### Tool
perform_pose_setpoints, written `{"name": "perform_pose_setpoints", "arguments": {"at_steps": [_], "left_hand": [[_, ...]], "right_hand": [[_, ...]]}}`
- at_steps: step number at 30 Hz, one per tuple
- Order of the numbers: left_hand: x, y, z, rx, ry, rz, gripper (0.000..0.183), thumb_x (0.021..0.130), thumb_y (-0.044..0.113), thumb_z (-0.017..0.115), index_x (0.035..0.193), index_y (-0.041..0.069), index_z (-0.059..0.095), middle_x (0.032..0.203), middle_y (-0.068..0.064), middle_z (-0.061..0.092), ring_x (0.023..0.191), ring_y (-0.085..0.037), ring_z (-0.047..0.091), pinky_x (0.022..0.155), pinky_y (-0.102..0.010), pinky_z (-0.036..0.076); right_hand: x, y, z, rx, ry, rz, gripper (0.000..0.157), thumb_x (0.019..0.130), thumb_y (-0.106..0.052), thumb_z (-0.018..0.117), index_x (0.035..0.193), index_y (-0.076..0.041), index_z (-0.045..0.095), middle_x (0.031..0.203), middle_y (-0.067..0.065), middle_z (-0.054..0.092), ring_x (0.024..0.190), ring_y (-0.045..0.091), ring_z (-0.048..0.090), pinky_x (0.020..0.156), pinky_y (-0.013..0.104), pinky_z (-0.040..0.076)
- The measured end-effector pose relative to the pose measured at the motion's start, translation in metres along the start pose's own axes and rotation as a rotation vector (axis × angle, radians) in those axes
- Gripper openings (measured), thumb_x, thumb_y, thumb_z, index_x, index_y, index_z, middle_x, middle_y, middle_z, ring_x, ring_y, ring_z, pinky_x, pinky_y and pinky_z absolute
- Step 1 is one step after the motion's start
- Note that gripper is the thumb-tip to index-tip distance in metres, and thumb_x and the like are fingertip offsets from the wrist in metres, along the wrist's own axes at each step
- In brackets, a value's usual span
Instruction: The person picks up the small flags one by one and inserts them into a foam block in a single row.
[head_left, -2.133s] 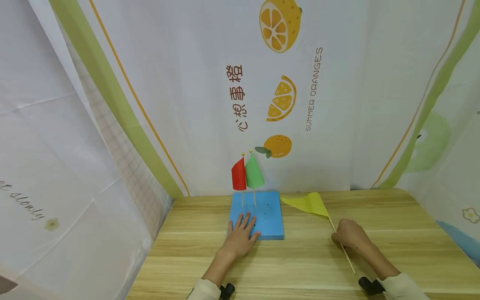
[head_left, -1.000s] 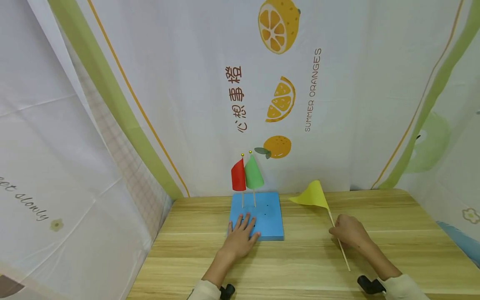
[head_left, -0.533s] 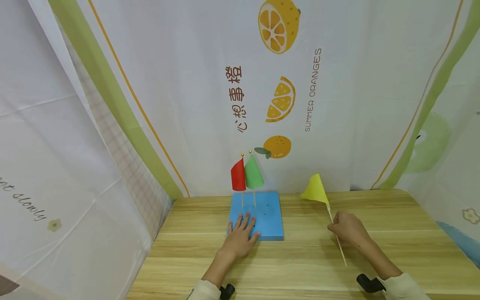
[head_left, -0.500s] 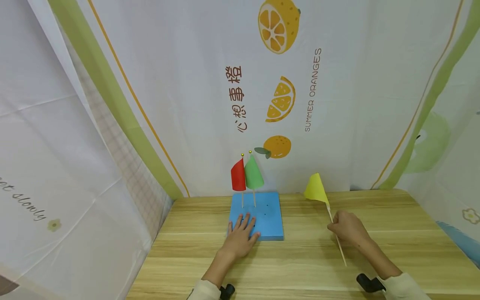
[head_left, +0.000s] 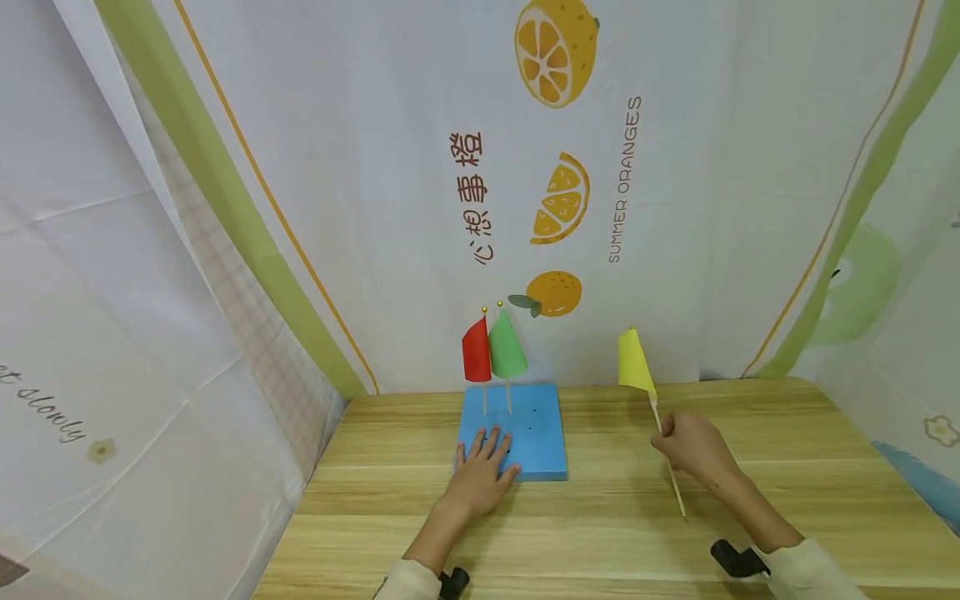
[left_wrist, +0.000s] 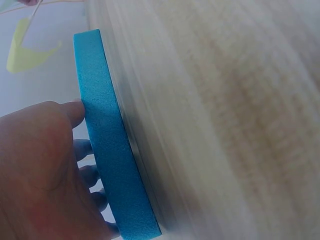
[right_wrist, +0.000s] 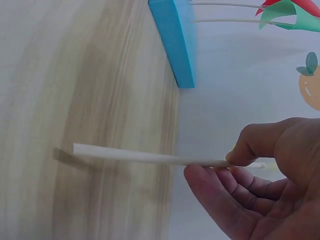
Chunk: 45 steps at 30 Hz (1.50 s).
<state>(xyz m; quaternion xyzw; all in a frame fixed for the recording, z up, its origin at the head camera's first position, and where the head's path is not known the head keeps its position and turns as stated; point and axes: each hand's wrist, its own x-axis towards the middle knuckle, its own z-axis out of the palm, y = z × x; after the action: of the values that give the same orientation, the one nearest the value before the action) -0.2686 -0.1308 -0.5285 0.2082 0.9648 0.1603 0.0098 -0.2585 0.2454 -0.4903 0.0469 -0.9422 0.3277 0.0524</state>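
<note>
My left hand (head_left: 477, 483) rests spread on the near left part of a blue foam board (head_left: 542, 450); in the left wrist view its fingertips lie on the board's top face beyond the blue edge (left_wrist: 112, 145). A red flag (head_left: 477, 350) and a green flag (head_left: 508, 346) stand on thin sticks in the board's far left part. To the right, my right hand (head_left: 693, 446) pinches the stick of a yellow flag (head_left: 636, 360) between thumb and fingers. That flag is tilted, its cloth up and the bare stick end (right_wrist: 90, 150) near the tabletop.
Several small dark holes show in the board's top. The wood-grain table (head_left: 615, 533) reaches back to a white printed curtain (head_left: 390, 208). Another curtain (head_left: 135, 275) hangs at the left. Black wrist mounts (head_left: 738, 560) sit at both cuffs.
The yellow flag has risen from lying low to a steeper tilt, its cloth swinging up and hanging closer to the stick. My right hand has shifted slightly up and left. The left hand stays put.
</note>
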Motion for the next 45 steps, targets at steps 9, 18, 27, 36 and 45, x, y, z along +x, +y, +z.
{"name": "perform_pose_setpoints", "arguments": {"at_steps": [9, 18, 27, 36, 45], "left_hand": [[0.000, 0.000, -0.001, 0.006, 0.002, 0.005, 0.065, 0.114, 0.045, 0.048, 0.167, 0.009, 0.038, 0.176, -0.017, 0.026, 0.164, -0.045, 0.020, 0.128, -0.074, 0.016], [-0.001, 0.002, -0.002, 0.009, -0.008, -0.007, 0.065, 0.114, 0.045, 0.048, 0.167, 0.009, 0.037, 0.177, -0.016, 0.026, 0.164, -0.044, 0.020, 0.129, -0.072, 0.017], [-0.001, 0.002, -0.002, 0.009, -0.006, -0.004, 0.065, 0.113, 0.045, 0.048, 0.166, 0.009, 0.038, 0.176, -0.017, 0.027, 0.164, -0.045, 0.021, 0.128, -0.073, 0.017], [-0.001, 0.002, -0.001, 0.006, -0.005, -0.002, 0.065, 0.113, 0.046, 0.048, 0.166, 0.009, 0.038, 0.176, -0.017, 0.028, 0.164, -0.045, 0.021, 0.128, -0.074, 0.018], [0.001, 0.001, -0.002, -0.012, 0.003, 0.006, 0.066, 0.113, 0.046, 0.048, 0.166, 0.008, 0.039, 0.176, -0.018, 0.028, 0.164, -0.046, 0.021, 0.127, -0.075, 0.016]], "right_hand": [[0.003, -0.010, -0.004, -0.004, 0.039, -0.046, 0.010, 0.095, -0.011, 0.060, 0.090, -0.002, 0.061, 0.070, 0.004, 0.064, 0.055, 0.013, 0.060, 0.050, 0.028, 0.041], [0.009, -0.019, -0.009, -0.028, 0.114, -0.117, 0.007, 0.093, -0.006, 0.062, 0.088, -0.001, 0.061, 0.065, 0.002, 0.056, 0.054, 0.013, 0.048, 0.047, 0.024, 0.035], [0.015, -0.032, -0.012, -0.033, 0.127, -0.143, 0.006, 0.094, -0.005, 0.062, 0.089, -0.002, 0.063, 0.070, 0.003, 0.060, 0.056, 0.013, 0.049, 0.050, 0.026, 0.039], [0.022, -0.045, -0.009, 0.011, 0.128, -0.160, 0.007, 0.094, -0.004, 0.067, 0.090, -0.001, 0.062, 0.072, 0.005, 0.063, 0.056, 0.012, 0.056, 0.047, 0.025, 0.041], [0.028, -0.056, -0.003, 0.014, 0.154, -0.185, 0.006, 0.095, -0.004, 0.066, 0.090, -0.002, 0.063, 0.074, 0.006, 0.066, 0.055, 0.012, 0.055, 0.047, 0.026, 0.042]]}}
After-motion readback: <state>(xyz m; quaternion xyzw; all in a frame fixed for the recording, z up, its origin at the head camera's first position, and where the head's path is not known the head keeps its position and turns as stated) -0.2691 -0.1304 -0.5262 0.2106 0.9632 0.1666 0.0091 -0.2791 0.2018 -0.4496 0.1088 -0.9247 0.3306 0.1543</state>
